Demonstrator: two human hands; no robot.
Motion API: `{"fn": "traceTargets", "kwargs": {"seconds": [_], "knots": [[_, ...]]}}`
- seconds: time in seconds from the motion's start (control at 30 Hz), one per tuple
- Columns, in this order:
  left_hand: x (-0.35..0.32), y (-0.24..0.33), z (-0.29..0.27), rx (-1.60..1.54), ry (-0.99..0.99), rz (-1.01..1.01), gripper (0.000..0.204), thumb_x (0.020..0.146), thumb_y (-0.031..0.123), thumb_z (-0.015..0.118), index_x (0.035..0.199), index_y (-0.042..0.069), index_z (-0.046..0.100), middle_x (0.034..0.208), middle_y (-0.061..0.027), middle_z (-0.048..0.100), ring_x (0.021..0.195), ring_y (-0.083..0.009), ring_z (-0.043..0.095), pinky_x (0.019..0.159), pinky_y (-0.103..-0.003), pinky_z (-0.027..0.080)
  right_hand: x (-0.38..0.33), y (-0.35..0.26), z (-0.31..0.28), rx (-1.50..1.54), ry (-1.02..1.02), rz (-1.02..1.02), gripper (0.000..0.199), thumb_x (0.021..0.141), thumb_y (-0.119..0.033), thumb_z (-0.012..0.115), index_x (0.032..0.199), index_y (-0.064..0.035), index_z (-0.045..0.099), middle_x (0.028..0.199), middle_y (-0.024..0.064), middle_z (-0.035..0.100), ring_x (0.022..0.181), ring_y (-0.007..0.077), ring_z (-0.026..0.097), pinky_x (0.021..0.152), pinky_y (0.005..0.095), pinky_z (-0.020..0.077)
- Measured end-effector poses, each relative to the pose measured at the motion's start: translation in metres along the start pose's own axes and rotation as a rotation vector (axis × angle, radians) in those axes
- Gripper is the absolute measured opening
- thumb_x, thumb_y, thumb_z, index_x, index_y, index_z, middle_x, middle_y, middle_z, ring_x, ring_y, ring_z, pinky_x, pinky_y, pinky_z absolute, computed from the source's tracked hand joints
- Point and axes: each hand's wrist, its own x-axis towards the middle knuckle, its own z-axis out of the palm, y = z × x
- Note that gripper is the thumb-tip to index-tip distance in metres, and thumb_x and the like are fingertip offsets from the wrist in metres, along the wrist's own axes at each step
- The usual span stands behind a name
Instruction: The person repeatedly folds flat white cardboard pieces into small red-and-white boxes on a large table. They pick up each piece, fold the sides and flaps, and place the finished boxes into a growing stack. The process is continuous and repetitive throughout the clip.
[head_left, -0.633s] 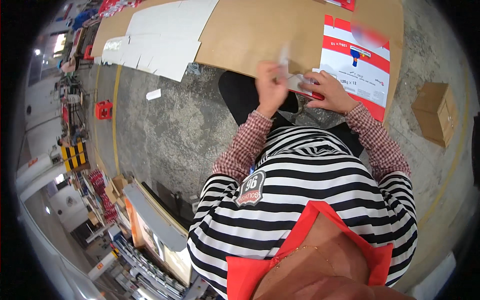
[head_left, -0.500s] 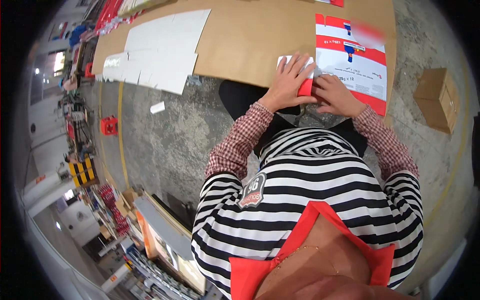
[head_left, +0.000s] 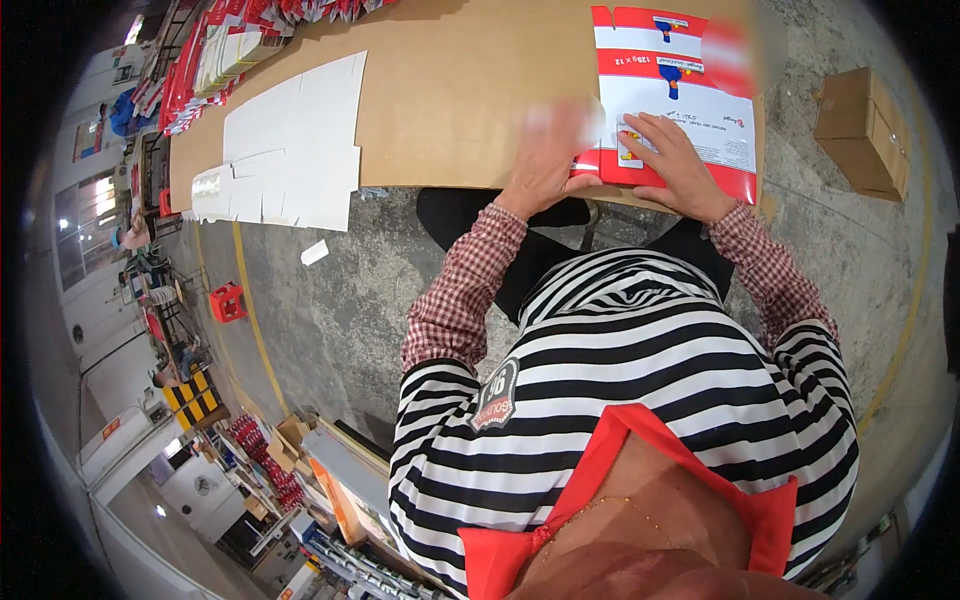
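Observation:
A flat red and white printed carton [head_left: 715, 140] lies at the table's near right part, in front of me. My right hand [head_left: 680, 170] rests on its near edge, fingers stretched over the printed face. At the carton's left edge is my left hand [head_left: 540, 165], its thumb out over the red border. The fingers of that hand reach forward and look smeared; a pale flap beside them is blurred too.
Brown board covers the table [head_left: 450, 90]. White cut sheets [head_left: 295, 145] lie at its left, and stacked red and white cartons [head_left: 235, 50] at the far left. An open brown box [head_left: 865, 135] stands on the floor at right; a red stool [head_left: 228, 302] stands left.
The left-edge flap, raised under my left hand before, no longer stands up in the same way. My right hand has moved from the near edge onto the carton's face. The whole view has shifted.

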Motion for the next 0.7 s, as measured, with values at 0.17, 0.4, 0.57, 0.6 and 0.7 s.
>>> {"fn": "traceTargets", "kwargs": {"seconds": [0.17,0.4,0.57,0.6,0.7], "knots": [[0.008,0.011,-0.002,0.143,-0.044,-0.056,0.091,0.084,0.067,0.057,0.147,0.003,0.039,0.153,-0.0214,0.034,0.143,-0.0411,0.03,0.109,-0.065,0.026,-0.002,-0.001,0.01,-0.087,-0.009,0.0,0.075,0.083,-0.044,0.07,0.146,-0.0124,0.043,0.155,0.0109,0.034,0.144,0.0309,0.03,0.12,0.0486,0.023],[0.061,-0.011,0.014,0.261,0.034,-0.26,0.067,0.094,0.048,0.056,0.146,0.009,0.043,0.152,-0.0212,0.036,0.14,-0.0416,0.033,0.106,-0.064,0.028,-0.016,0.025,0.007,0.004,0.118,0.082,0.056,0.088,-0.03,0.069,0.137,-0.0079,0.054,0.147,0.0131,0.046,0.141,0.0314,0.037,0.118,0.0463,0.0272],[0.059,-0.018,0.027,0.031,0.248,-0.362,0.049,0.099,0.024,0.052,0.145,0.011,0.044,0.148,-0.0209,0.04,0.138,-0.0424,0.033,0.11,-0.061,0.025,-0.104,0.031,-0.033,0.923,0.773,0.777,0.051,0.096,-0.017,0.063,0.142,-0.005,0.047,0.144,0.0127,0.049,0.137,0.0281,0.043,0.113,0.0418,0.0367],[0.056,-0.013,0.031,-0.035,0.292,-0.404,0.049,0.098,0.018,0.051,0.145,0.008,0.043,0.149,-0.0226,0.039,0.138,-0.0433,0.033,0.111,-0.06,0.023,-0.108,0.027,-0.038,1.659,0.928,0.838,0.053,0.097,-0.014,0.062,0.145,-0.0043,0.042,0.144,0.011,0.049,0.136,0.0263,0.044,0.112,0.039,0.0375],[0.069,0.031,0.044,-0.293,0.418,-0.431,0.049,0.098,0.014,0.048,0.145,0.002,0.041,0.148,-0.0282,0.035,0.139,-0.0463,0.031,0.114,-0.056,0.023,-0.096,0.007,-0.014,2.084,1.113,0.618,0.053,0.097,-0.01,0.063,0.144,-0.0011,0.041,0.134,0.0121,0.055,0.128,0.0229,0.051,0.108,0.0377,0.0407]]}}
